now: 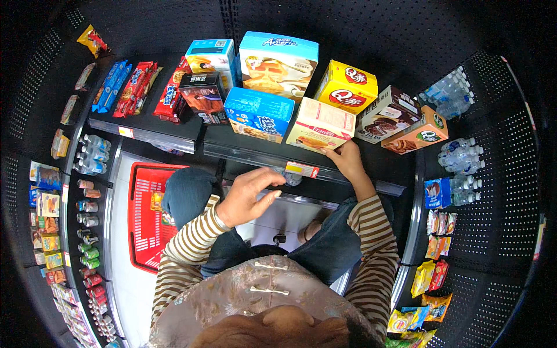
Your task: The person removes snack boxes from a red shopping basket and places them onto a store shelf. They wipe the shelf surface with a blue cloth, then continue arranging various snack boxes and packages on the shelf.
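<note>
My right hand (346, 158) touches the lower right corner of a cream and pink Franzzi biscuit box (323, 124) on the black shelf; whether its fingers grip the box I cannot tell. My left hand (250, 195) hovers before the shelf edge, fingers apart and holding nothing. Left of the Franzzi box stands a blue snack box (260, 114). Behind them are a large Ameria box (278, 65) and a yellow box (347, 87). A dark brown biscuit box (387, 115) and an orange box (415, 130) stand to the right.
A red shopping basket (145, 209) with a few packets sits on the floor at left, beside my knee. Red packets (135, 89) and blue packets (111, 86) lie on the shelf's left part. Side shelves hold bottled water (461, 156), cans (89, 252) and snacks. Price tags line the front edge.
</note>
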`<state>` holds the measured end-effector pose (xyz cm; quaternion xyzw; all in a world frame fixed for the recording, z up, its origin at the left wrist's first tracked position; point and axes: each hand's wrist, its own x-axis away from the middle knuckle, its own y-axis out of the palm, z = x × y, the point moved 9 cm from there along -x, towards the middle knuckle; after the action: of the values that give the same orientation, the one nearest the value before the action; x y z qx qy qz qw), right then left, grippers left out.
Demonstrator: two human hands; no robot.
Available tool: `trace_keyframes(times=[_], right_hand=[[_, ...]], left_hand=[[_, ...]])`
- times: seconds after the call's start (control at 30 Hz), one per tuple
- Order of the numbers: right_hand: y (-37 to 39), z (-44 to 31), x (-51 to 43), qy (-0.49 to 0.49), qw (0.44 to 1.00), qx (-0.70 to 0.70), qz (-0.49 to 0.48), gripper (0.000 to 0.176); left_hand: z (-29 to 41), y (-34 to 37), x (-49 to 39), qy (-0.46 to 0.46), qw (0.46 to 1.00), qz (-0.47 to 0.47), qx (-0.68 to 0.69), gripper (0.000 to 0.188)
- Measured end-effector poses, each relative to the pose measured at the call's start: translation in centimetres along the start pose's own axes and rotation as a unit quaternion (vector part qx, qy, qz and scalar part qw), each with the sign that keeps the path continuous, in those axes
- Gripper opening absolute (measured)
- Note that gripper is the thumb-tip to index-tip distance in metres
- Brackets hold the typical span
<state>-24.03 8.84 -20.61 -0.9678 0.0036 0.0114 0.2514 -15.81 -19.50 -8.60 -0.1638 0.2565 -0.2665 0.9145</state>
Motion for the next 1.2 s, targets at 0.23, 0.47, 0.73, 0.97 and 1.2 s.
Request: trace_keyframes(times=[0.23, 0.47, 0.73, 0.97, 1.2], right_hand=[[0.4, 0.6, -0.3, -0.009, 0.999, -0.040, 0.016, 0.042], [0.1, 0.5, -0.4, -0.045, 0.999, 0.011, 0.020, 0.040], [-2.3, -1.6, 3.1, -0.044, 0.998, -0.032, 0.005, 0.061], [-2.7, -0.8, 6.5, 0.046, 0.999, 0.016, 0.014, 0.054], [-2.5, 1.1, 6.2, 0.110, 0.994, -0.004, 0.014, 0.054]], left_hand=[[0.4, 2.1, 0.0, 0.040, 0.997, -0.060, -0.032, 0.029], [0.7, 2.2, 0.1, 0.065, 0.996, -0.051, -0.032, 0.028], [-1.3, -8.5, 10.4, 0.040, 0.957, 0.285, -0.034, 0.022], [-20.1, -13.7, 34.7, -0.288, 0.790, 0.541, -0.005, 0.022], [-31.0, -11.5, 40.5, -0.484, 0.708, 0.472, -0.206, 0.090]])
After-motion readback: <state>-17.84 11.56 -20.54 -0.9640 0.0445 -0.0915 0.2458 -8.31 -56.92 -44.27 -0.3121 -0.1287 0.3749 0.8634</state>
